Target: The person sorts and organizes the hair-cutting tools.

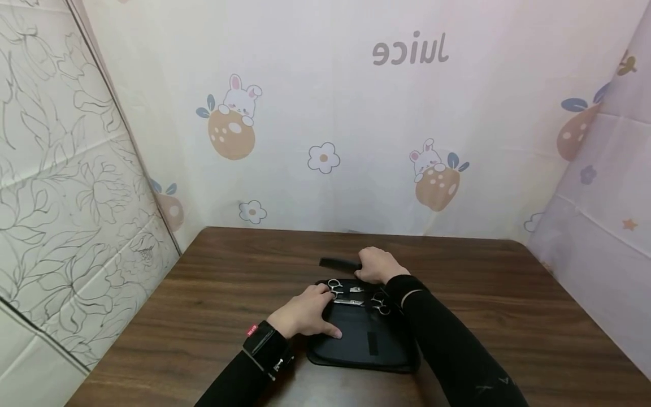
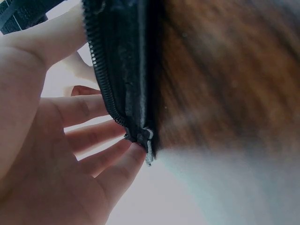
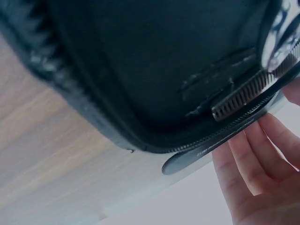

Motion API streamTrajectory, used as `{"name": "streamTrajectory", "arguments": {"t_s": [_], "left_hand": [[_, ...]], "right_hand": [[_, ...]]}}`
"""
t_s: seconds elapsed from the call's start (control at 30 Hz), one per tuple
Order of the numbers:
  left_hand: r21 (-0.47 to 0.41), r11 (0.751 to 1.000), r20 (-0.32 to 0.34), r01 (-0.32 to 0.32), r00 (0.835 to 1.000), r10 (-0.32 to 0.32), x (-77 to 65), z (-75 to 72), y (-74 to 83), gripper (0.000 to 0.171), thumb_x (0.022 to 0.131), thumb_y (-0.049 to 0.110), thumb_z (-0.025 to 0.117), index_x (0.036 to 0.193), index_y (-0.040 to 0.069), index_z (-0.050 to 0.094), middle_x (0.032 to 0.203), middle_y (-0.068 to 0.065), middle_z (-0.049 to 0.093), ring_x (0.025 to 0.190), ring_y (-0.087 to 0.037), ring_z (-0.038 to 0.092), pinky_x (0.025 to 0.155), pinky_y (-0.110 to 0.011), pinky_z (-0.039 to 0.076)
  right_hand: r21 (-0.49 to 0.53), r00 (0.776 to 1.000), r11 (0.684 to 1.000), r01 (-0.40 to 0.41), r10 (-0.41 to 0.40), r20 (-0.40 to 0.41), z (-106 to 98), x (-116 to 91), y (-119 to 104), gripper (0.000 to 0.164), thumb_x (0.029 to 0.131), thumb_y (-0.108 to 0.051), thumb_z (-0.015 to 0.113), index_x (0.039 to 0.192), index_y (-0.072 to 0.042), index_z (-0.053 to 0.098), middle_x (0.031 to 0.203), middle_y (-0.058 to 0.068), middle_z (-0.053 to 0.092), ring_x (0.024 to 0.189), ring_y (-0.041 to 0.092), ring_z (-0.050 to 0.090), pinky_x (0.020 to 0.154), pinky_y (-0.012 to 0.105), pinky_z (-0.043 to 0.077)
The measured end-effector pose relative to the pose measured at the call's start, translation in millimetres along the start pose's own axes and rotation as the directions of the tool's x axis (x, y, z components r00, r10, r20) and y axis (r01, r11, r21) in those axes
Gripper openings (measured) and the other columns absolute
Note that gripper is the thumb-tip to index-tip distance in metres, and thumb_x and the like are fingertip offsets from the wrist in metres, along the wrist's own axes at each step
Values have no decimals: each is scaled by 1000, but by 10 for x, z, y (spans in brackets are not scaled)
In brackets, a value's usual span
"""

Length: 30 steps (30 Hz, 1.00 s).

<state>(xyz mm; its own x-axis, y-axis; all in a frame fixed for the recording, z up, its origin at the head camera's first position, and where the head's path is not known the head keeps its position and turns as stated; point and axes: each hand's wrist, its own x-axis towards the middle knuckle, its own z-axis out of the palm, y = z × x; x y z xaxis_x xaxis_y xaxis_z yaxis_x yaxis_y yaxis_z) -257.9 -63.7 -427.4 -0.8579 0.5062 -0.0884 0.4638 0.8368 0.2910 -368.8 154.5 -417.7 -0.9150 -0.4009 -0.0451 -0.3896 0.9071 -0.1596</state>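
Note:
A black zip case [image 1: 351, 345] lies unfolded on the table, with silver scissors [image 1: 348, 302] and other small metal tools in its upper part. My left hand [image 1: 305, 314] rests on the case's left edge, thumb and fingers spread. In the left wrist view, these fingers [image 2: 119, 171] touch the zipper edge [image 2: 101, 70]. Above the far edge, my right hand [image 1: 378, 264] pinches a slim black comb [image 1: 338, 264] that points left. Its rounded end [image 3: 180, 161] with small white print shows in the right wrist view, beside a toothed strip [image 3: 239, 96] inside the case.
The brown wooden table [image 1: 229, 282] extends around the case. A printed curtain [image 1: 330, 102] hangs behind its far edge, with another cloth [image 1: 66, 186] at the left. Scissor finger loops [image 1: 381, 305] lie by my right sleeve.

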Motion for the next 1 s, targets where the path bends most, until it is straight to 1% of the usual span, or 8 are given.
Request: {"name": "streamTrajectory", "arguments": {"t_s": [0.1, 0.23, 0.37, 0.53, 0.73, 0.83, 1.0], "left_hand": [[0, 1000, 0, 0, 1000, 0, -6, -2, 1, 86, 79, 59, 81, 143, 7, 57, 148, -8, 48, 136, -26, 45, 101, -48, 48], [0, 1000, -1, 1, 1000, -1, -15, -1, 6, 85, 80, 59, 81, 143, 7, 57, 148, -9, 48, 136, -27, 45, 102, -47, 48], [2, 1000, -5, 4, 1000, -4, -23, -4, 9, 85, 79, 58, 82, 142, 7, 58, 147, -9, 49, 136, -27, 46, 101, -47, 48], [-7, 1000, 0, 0, 1000, 0, -27, 5, -2, 85, 79, 59, 81, 142, 7, 58, 147, -9, 49, 135, -27, 46, 101, -48, 48], [-8, 1000, -7, -3, 1000, 3, -11, -4, -32, 85, 78, 59, 82, 141, 8, 59, 145, -8, 50, 133, -26, 47, 102, -44, 48], [-10, 1000, -2, -3, 1000, 3, -4, -8, -26, 85, 78, 60, 81, 142, 8, 58, 145, -8, 50, 133, -26, 48, 102, -46, 48], [-19, 1000, 3, 3, 1000, -3, -2, -1, -5, 86, 78, 60, 81, 142, 8, 58, 145, -9, 50, 133, -26, 48, 101, -47, 48]], "right_hand": [[22, 1000, 1000, 5, -5, -21, 6, -22, 3, 19, 94, -23, 69, 84, -10, 59, 81, 4, 55, 68, 20, 54, 64, 39, 46], [94, 998, 995, 15, -10, -57, 32, -38, 45, 16, 93, -21, 69, 91, -7, 61, 87, 6, 56, 72, 21, 55, 67, 40, 47], [167, 996, 985, 42, -27, -89, 50, -55, 102, 21, 91, -20, 70, 99, -2, 64, 93, 10, 60, 77, 23, 56, 72, 41, 49], [231, 995, 971, 56, -35, -93, 47, -113, 131, 26, 91, -19, 70, 106, 1, 64, 100, 12, 61, 83, 23, 57, 77, 43, 49], [264, 991, 960, 97, -68, -118, -4, -182, 57, 28, 92, -20, 69, 110, 1, 65, 104, 11, 60, 88, 23, 57, 82, 43, 49], [262, 987, 958, 117, -83, -136, -42, -223, 20, 28, 92, -20, 70, 111, 0, 65, 104, 10, 60, 91, 24, 57, 83, 45, 50], [259, 980, 955, 146, -104, -167, -69, -297, 15, 24, 91, -19, 71, 107, -2, 67, 100, 8, 60, 90, 22, 57, 84, 44, 50]]}}
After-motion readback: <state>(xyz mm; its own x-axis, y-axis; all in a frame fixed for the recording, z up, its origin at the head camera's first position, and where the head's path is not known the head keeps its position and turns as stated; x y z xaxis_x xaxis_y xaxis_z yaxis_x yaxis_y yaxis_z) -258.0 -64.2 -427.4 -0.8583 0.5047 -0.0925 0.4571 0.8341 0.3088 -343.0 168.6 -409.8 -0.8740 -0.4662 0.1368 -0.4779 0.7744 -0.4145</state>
